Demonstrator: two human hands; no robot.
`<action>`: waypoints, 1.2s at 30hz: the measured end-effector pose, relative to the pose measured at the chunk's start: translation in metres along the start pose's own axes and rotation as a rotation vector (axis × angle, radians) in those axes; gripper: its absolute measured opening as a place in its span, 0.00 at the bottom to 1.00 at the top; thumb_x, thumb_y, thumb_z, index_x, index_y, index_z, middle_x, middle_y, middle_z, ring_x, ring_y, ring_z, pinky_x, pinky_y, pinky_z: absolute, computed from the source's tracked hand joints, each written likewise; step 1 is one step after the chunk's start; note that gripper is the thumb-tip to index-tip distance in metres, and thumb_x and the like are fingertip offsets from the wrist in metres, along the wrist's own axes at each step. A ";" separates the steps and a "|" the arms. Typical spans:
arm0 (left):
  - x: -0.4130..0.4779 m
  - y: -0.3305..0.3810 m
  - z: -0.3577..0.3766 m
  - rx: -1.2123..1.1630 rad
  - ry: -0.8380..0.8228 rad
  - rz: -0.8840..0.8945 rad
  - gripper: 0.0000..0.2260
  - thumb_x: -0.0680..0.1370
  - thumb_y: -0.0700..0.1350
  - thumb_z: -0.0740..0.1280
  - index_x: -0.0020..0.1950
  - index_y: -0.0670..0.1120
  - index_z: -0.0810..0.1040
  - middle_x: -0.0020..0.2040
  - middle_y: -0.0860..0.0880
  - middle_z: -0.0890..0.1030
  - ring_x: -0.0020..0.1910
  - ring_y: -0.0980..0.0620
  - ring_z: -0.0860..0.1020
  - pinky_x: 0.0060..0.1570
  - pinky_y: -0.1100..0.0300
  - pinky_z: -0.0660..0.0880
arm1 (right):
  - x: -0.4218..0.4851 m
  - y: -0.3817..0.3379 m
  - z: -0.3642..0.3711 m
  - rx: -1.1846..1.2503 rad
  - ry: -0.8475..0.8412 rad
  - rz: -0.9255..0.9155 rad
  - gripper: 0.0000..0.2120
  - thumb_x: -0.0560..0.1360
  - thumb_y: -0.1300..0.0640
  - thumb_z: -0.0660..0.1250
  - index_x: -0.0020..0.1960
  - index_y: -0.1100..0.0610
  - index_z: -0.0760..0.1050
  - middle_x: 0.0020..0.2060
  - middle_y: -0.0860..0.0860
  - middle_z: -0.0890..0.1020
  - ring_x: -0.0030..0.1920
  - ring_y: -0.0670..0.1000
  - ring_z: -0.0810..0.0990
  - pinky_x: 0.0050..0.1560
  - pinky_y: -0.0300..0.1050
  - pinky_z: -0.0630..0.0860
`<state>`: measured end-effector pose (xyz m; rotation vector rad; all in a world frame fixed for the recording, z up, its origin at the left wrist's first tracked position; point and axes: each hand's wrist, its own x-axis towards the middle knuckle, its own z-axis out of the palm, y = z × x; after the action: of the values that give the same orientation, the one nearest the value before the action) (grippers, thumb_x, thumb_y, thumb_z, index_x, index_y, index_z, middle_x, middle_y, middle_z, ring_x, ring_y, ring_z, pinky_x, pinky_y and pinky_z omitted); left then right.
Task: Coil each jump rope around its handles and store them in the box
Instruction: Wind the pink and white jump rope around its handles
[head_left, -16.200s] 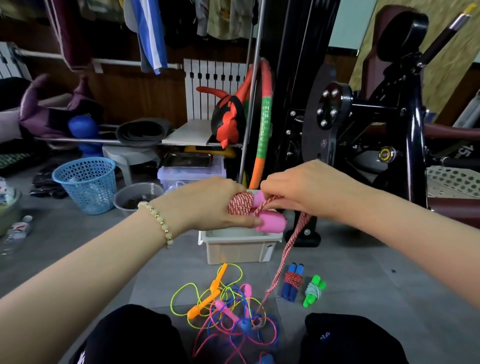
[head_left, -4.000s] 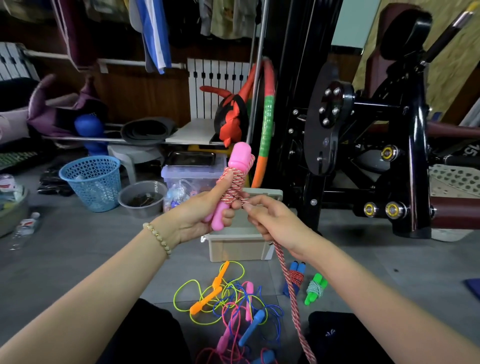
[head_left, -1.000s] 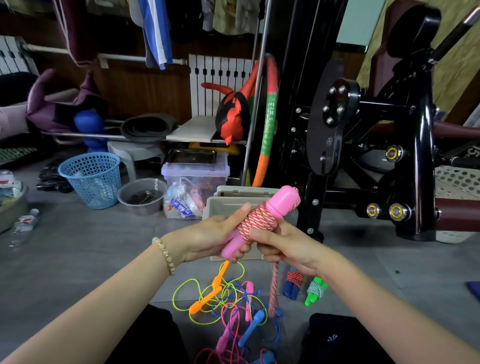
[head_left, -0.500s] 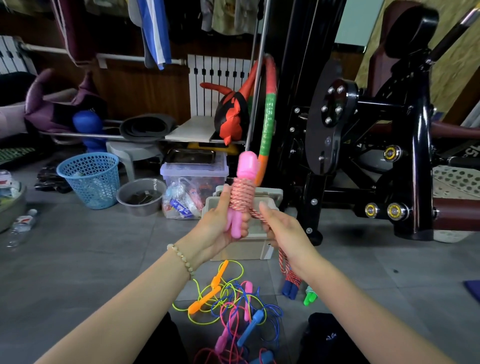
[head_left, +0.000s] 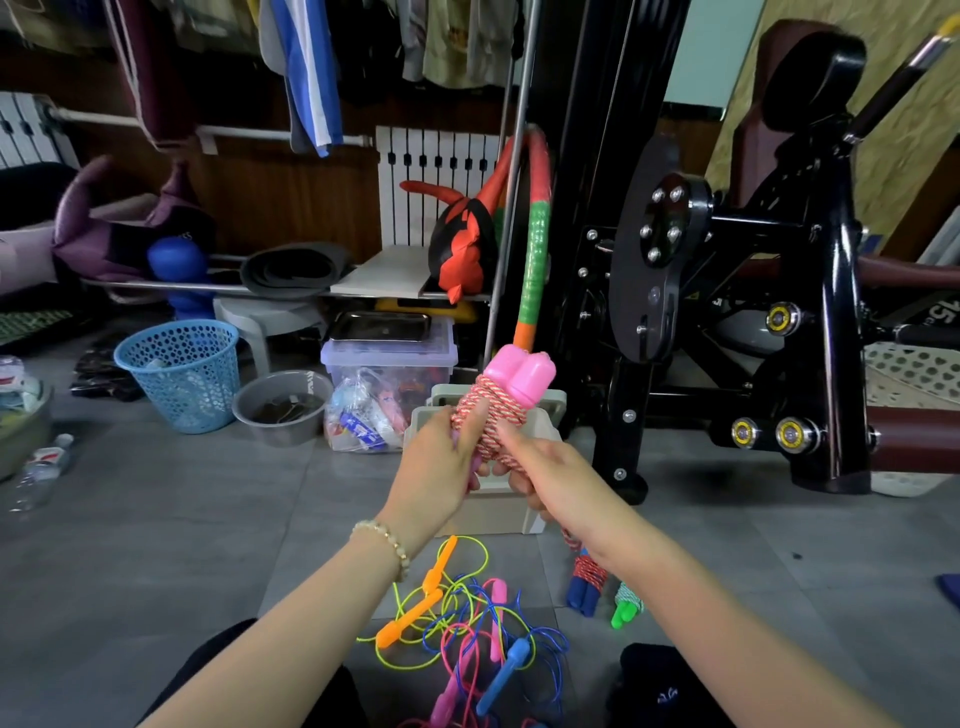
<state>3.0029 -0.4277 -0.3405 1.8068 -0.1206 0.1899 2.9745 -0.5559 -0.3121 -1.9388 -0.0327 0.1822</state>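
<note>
Both hands hold the pink-handled, red-and-white braided jump rope upright: left hand grips the handles, right hand pinches the cord.

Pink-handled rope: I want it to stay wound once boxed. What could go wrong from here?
The rope tail hangs loose below the right hand, not tucked in; if the left hand eases off the pink handles, the coil may unwind. The tail also dangles near the blue-handled bundle and could snag it.
</note>
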 end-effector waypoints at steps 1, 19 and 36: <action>-0.002 0.000 0.001 0.049 0.004 0.051 0.11 0.83 0.49 0.56 0.42 0.50 0.69 0.31 0.51 0.73 0.25 0.59 0.72 0.28 0.68 0.69 | 0.001 -0.001 -0.001 0.017 -0.001 0.035 0.24 0.77 0.37 0.53 0.38 0.53 0.75 0.25 0.44 0.69 0.19 0.40 0.64 0.26 0.33 0.58; -0.010 0.026 -0.008 -0.176 -0.190 -0.004 0.14 0.81 0.55 0.51 0.47 0.57 0.75 0.36 0.53 0.79 0.29 0.61 0.79 0.32 0.69 0.76 | 0.003 -0.004 -0.002 0.086 -0.082 0.082 0.29 0.71 0.29 0.51 0.45 0.53 0.73 0.24 0.45 0.65 0.21 0.41 0.60 0.23 0.33 0.55; -0.019 0.012 -0.002 0.240 -0.049 0.194 0.19 0.74 0.65 0.47 0.54 0.59 0.71 0.40 0.55 0.80 0.41 0.57 0.78 0.46 0.57 0.73 | 0.000 -0.001 -0.004 -0.083 -0.024 0.010 0.26 0.77 0.36 0.48 0.29 0.51 0.67 0.15 0.42 0.68 0.18 0.39 0.66 0.24 0.30 0.59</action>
<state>2.9815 -0.4294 -0.3328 2.0397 -0.3205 0.3082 2.9748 -0.5595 -0.3094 -2.0194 -0.0470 0.2135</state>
